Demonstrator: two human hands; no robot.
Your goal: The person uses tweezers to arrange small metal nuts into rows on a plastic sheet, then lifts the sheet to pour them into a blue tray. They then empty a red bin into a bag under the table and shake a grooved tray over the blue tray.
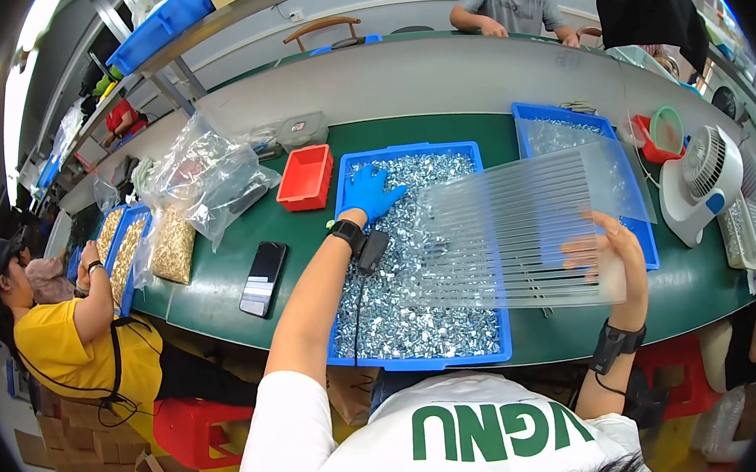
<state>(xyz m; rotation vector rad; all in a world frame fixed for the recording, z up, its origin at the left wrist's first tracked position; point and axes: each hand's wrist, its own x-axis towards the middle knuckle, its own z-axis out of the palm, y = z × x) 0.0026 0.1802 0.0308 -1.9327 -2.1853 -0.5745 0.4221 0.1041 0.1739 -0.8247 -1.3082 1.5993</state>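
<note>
My left hand (370,193), in a blue glove, lies with fingers spread on a heap of small shiny metal pieces (394,315). These fill a large blue tray (506,337) in front of me. A clear plastic sheet with long parallel ribs (529,214) is in my right hand (621,255), gripped at its right end. That hand is bare, and its fingers show through the plastic. The sheet slants over the right half of the tray, its left end at the metal pieces. Whether it touches them I cannot tell.
A red bin (306,178) and a phone (263,279) lie left of the tray. Behind the sheet is a second blue tray (647,229); a white fan (702,181) stands at right. A person in yellow (87,351) works at left, near a plastic bag (202,175).
</note>
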